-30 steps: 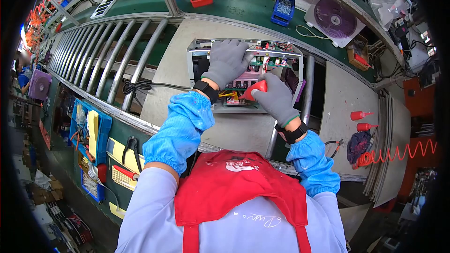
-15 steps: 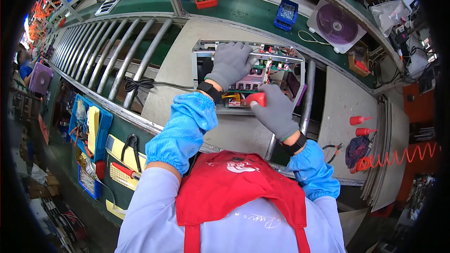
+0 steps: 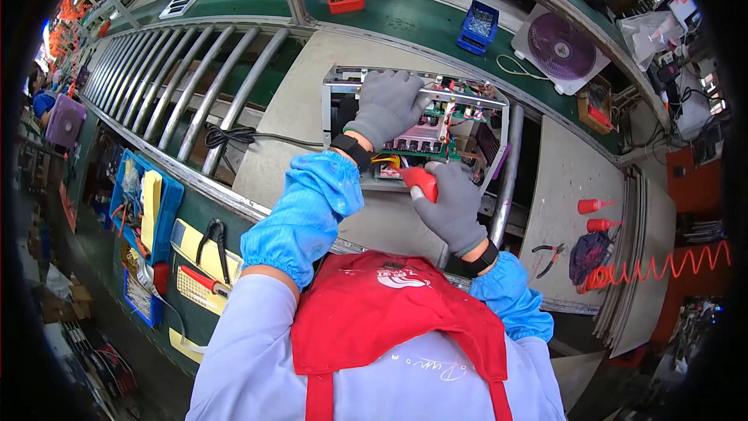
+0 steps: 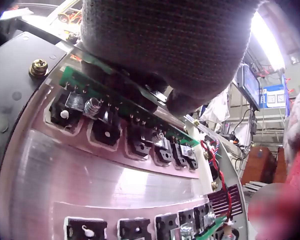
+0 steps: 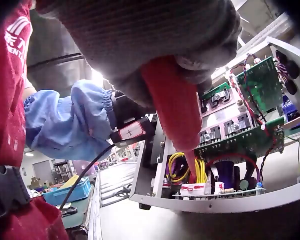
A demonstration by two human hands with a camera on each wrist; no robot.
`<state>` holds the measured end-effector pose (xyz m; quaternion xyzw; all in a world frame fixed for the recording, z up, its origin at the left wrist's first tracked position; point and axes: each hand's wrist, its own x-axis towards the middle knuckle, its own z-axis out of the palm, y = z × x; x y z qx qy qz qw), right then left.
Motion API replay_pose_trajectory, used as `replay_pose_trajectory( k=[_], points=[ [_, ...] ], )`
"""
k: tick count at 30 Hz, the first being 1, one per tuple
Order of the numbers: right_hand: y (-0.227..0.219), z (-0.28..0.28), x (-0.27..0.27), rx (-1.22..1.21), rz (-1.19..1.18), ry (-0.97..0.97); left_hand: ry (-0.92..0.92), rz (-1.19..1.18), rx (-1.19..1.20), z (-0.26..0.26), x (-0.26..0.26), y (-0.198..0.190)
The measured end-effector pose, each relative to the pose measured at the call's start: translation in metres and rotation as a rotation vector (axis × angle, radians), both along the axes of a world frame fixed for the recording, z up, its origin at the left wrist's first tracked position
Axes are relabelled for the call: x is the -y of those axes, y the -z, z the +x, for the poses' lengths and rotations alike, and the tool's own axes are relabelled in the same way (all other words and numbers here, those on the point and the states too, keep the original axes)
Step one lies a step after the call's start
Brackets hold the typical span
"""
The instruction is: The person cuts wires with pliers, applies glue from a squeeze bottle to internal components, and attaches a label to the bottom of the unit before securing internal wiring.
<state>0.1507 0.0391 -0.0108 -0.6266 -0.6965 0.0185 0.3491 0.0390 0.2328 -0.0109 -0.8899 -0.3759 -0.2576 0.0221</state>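
Note:
An open metal case (image 3: 331, 121) full of circuit boards lies in front of me. My left hand (image 3: 387, 109), in a grey glove, grips its upper rail, the fingers bent over it. Below that glove, the left wrist view has a green board edge (image 4: 120, 107) and rows of black transistors (image 4: 107, 134). My gloved right hand (image 3: 452, 206) holds a red squeeze bottle (image 5: 172, 100) at the case's near side. The bottle's nozzle points down among yellow wires (image 5: 202, 172), right at a red-and-white connector (image 5: 192, 189).
Two more red bottles (image 3: 594, 206) and pliers (image 3: 551, 257) lie on the right. Metal rollers (image 3: 218, 101) and a black power cord (image 3: 226, 136) are on the left. Behind stand a blue bin (image 3: 479, 27), a red bin (image 3: 345, 0) and a purple fan (image 3: 562, 47).
My right hand has come lower, toward my body, and the red bottle has turned so that its nozzle points up-left in the head view. The left hand keeps its place on the case.

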Motion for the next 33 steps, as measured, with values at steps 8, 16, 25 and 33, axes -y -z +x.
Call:
replay_pose_trajectory(
  k=[8, 16, 25, 33],
  points=[
    [0.019, 0.020, -0.017, -0.295, -0.260, 0.148, 0.011, -0.021, 0.028, -0.003, 0.008, -0.003],
    [0.020, 0.030, -0.039, -0.387, -0.501, 0.208, 0.002, -0.019, 0.020, -0.003, 0.014, -0.004],
    [0.011, 0.022, -0.043, -0.322, -0.432, 0.114, 0.016, -0.021, 0.032, -0.002, 0.013, -0.004],
    [0.005, 0.013, -0.036, -0.123, -0.263, 0.047, 0.006, -0.046, -0.024, -0.003, 0.012, -0.005]
  ],
)
